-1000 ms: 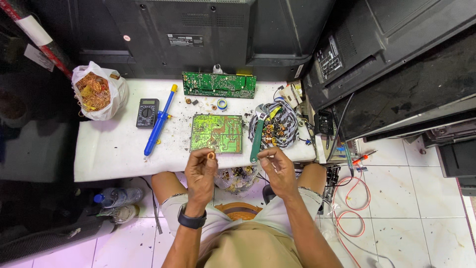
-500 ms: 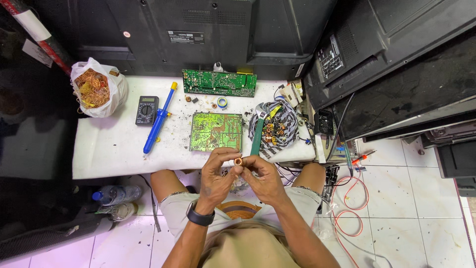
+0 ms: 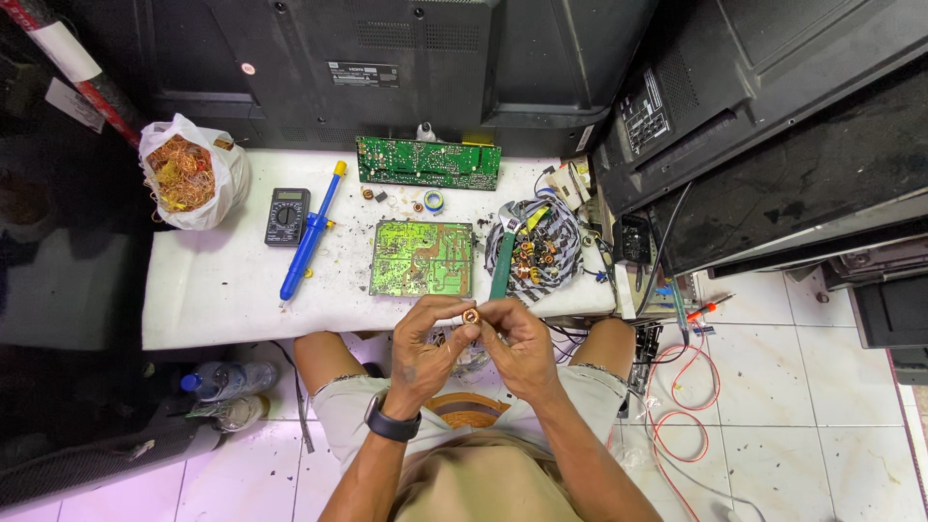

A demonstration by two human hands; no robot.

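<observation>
I have a small copper-wound ring coil [image 3: 471,316] pinched between the fingertips of both hands, raised just this side of the white table [image 3: 222,290] edge, above my lap. My left hand [image 3: 425,343] closes on its left side, my right hand [image 3: 517,343] on the right, thumbs meeting over it. I judge this the unwinding or inspecting step; next I would need to find a free wire end and pull it steadily. Just beyond the grip lies the green circuit board [image 3: 421,258], right of it a bundle of cables and coils [image 3: 536,246]; further left, a blue desoldering pump [image 3: 307,237] and a multimeter [image 3: 287,216].
</observation>
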